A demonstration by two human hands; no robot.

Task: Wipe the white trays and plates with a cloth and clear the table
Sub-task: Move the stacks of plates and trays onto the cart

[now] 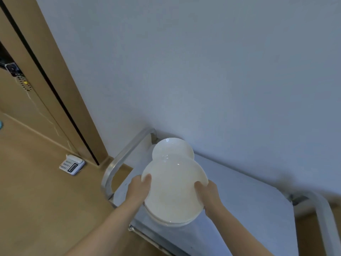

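Left hand (138,187): grip closed on plate stack (174,191), thumb over rim.
Right hand (208,193): same, opposite rim, balancing the load.
Stack: between grips, over cart (249,209), probably being set down.
Small plate (172,148): just beyond grips.

- stacked plates (173,193): plain glossy white, no pattern
- smaller plate (172,147): white, plain
- cart top (249,209): pale grey-blue; rails (121,159) silver metal
- wall (203,71): flat grey-white
- floor (36,200): tan wood tone
- telephone (72,164): white, dark display
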